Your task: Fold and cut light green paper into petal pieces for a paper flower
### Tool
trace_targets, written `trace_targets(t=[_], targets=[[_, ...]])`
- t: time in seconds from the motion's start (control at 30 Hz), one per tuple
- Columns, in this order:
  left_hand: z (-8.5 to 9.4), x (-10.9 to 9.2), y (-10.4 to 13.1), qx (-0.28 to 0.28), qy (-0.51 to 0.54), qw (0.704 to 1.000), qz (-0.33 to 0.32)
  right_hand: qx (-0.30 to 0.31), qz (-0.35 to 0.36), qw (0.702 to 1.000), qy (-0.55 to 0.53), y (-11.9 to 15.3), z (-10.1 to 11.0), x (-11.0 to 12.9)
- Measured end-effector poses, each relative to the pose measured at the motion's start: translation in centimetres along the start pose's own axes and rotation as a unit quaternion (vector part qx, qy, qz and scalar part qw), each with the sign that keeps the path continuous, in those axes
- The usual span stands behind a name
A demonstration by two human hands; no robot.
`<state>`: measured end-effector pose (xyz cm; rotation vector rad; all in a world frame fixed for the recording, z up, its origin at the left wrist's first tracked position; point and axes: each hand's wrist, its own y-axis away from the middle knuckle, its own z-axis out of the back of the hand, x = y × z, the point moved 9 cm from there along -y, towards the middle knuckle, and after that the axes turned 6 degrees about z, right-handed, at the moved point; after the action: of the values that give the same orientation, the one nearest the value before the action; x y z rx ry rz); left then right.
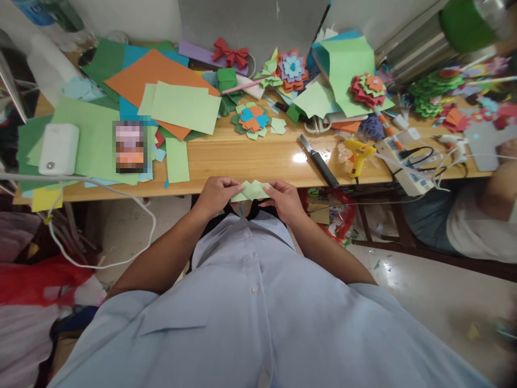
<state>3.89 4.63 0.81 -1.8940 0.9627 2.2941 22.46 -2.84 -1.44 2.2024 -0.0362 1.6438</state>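
Note:
A small piece of folded light green paper point(253, 191) is held up in front of my body, just off the table's front edge. Its top edge shows two peaks with a notch between them. My left hand point(221, 195) pinches the left end between thumb and fingers. At the right end, my right hand point(284, 199) grips it the same way. Beyond the hands on the table lie a paper flower point(253, 119) in orange, blue and green, and a strip of light green paper point(177, 160).
A black-handled knife point(319, 161), a yellow glue gun point(358, 157) and a white power strip point(406, 167) lie at right. Coloured sheets, a phone point(131, 145) and a white box point(59, 149) with a cable fill the left. Another person's arm point(498, 188) shows far right.

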Motion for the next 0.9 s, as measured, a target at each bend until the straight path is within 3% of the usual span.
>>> trace_targets(t=[0.2,0.3,0.37,0.43,0.53,0.63,0.7,0.8,0.9], targets=[[-0.2,-0.3,-0.3,0.003,0.006,0.999,-0.05,-0.015,0.037,0.999,0.02,-0.1,-0.3,0.7],[-0.2,-0.9,-0.5,0.008,-0.043,0.995,-0.094,-0.033,0.093,0.994,0.05,-0.6,-0.2,2.6],[0.4,-1.8,-0.5,-0.026,-0.086,0.986,-0.138,-0.041,0.158,0.981,0.107,-0.9,-0.1,4.9],[1.2,-3.3,-0.3,-0.078,-0.129,0.967,-0.205,-0.048,0.257,0.944,0.201,-1.0,0.0,7.8],[1.5,-5.7,0.4,-0.131,-0.208,0.911,-0.331,0.004,0.414,0.834,0.366,-0.7,-1.5,10.4],[0.1,-6.1,0.4,-0.104,-0.304,0.854,-0.409,0.127,0.472,0.722,0.489,-1.0,-3.6,8.2],[-1.1,-5.2,-0.1,-0.056,-0.36,0.827,-0.428,0.177,0.478,0.675,0.534,-1.2,-4.2,5.9],[-2.5,-3.2,-0.4,0.013,-0.41,0.802,-0.435,0.199,0.479,0.649,0.556,-1.1,-4.1,3.6],[-3.1,-1.9,-0.4,0.044,-0.437,0.788,-0.431,0.208,0.471,0.654,0.554,-0.7,-3.6,2.6]])
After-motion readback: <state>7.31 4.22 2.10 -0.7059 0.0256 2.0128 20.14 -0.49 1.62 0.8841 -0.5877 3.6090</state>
